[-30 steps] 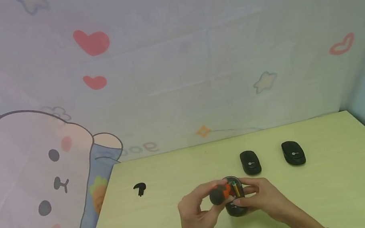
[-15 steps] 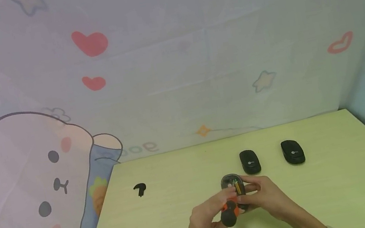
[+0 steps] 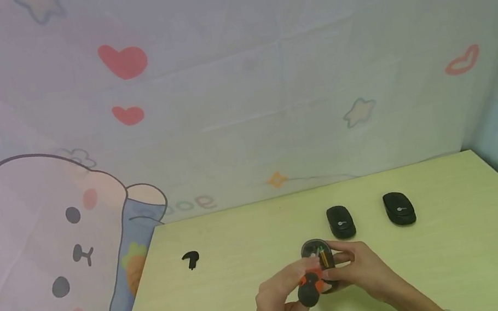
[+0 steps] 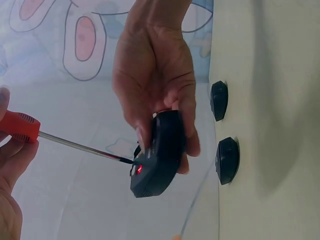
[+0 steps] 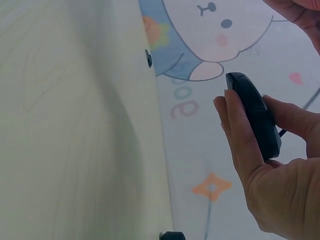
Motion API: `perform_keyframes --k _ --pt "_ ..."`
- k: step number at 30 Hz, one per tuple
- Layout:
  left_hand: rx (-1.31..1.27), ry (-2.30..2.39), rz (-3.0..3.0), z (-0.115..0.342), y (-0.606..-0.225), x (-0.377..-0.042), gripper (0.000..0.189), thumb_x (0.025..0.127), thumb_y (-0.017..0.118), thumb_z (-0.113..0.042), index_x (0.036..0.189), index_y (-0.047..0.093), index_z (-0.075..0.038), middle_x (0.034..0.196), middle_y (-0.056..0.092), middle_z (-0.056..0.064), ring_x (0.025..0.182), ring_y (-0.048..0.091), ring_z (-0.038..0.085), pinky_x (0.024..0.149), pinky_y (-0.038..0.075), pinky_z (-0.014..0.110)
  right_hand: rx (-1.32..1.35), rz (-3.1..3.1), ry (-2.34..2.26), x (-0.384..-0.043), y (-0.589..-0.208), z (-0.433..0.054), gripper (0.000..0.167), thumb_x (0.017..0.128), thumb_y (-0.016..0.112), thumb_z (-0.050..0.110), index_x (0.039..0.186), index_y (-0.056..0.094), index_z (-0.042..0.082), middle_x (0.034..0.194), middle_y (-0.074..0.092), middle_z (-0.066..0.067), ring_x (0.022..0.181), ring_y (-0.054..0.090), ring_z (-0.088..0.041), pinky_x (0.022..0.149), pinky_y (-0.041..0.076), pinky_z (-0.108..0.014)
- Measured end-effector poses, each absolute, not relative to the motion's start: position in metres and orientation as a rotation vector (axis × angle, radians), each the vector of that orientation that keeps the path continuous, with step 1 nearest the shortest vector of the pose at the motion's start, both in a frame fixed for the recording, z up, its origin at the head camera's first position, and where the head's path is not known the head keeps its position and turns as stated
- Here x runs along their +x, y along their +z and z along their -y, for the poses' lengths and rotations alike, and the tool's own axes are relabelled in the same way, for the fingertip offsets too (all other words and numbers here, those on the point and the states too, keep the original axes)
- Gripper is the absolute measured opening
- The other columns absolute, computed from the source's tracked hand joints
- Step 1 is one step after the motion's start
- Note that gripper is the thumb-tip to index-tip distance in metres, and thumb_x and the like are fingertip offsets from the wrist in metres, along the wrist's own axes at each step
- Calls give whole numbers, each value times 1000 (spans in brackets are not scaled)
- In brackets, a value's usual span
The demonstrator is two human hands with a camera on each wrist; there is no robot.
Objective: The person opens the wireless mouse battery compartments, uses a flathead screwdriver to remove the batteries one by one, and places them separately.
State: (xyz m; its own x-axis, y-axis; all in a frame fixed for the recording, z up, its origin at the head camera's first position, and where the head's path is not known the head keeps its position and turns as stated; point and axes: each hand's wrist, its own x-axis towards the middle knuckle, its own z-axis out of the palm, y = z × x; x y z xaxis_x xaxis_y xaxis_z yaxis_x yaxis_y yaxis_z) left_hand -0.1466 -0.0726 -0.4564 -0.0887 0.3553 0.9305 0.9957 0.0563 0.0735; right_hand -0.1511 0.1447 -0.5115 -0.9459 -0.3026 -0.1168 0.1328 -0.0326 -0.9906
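My left hand [image 3: 280, 303] grips a screwdriver [image 4: 80, 143] by its red-orange and black handle. The right hand [image 3: 366, 271] holds a black computer mouse [image 4: 167, 150] between thumb and fingers, raised over the table. The mouse's upper side lies uncovered, showing a yellow-green battery [image 3: 324, 258] in its compartment. In the left wrist view the screwdriver's tip meets the mouse's face close to a glowing red light [image 4: 139, 169]. From the right wrist, the mouse [image 5: 255, 115] shows edge-on, with the shaft's dark end behind it. The left fingers partly hide the mouse in the head view.
Two more black mice stand farther back on the pale yellow-green table [image 3: 239, 268]: one mouse [image 3: 341, 222] just beyond my hands, another mouse [image 3: 399, 208] to its right. A small black curved piece [image 3: 191, 259] lies at the left. Behind the table hangs a printed cloth [image 3: 238, 96].
My left hand has come nearer to me with the screwdriver, its handle now lower over the mouse and exposing more of the compartment. The right hand keeps its hold, nearly still.
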Motion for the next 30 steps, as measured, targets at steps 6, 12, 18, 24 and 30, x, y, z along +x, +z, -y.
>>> perform_keyframes --k 6,12,18,24,30 --pt "-1352 -1086 1609 74 -456 -152 37 89 84 -7 114 66 13 105 79 22 94 81 28 87 65 26 -199 -1957 -2054 -150 -514 -143 76 88 86 14 154 51 3 122 75 -24 99 80 -30 80 68 -44" --pt "-1362 -1080 1649 75 -456 -153 37 87 84 -5 116 67 11 104 80 21 95 81 28 88 65 26 -181 -1999 -2037 -151 -514 -145 76 89 84 14 155 49 1 129 71 -28 104 78 -32 80 68 -43" --pt "-1281 -1102 1707 76 -454 -156 34 94 80 -12 118 67 9 100 80 21 90 82 29 85 66 26 -172 -2052 -2016 -152 -512 -145 80 88 84 11 156 46 -3 136 65 -35 109 77 -32 81 68 -41" --pt "-1245 -1069 1674 75 -452 -163 35 98 76 -15 113 60 11 96 80 19 83 82 27 78 66 25 -199 -2096 -1987 -150 -511 -144 81 87 85 10 156 45 -4 137 64 -35 113 76 -36 83 68 -38" --pt "-1247 -1120 1637 77 -450 -171 36 97 76 -11 110 53 14 94 79 21 78 80 26 73 66 24 -216 -2122 -1965 -150 -512 -143 80 86 85 8 155 46 -5 137 64 -36 118 73 -42 82 68 -37"
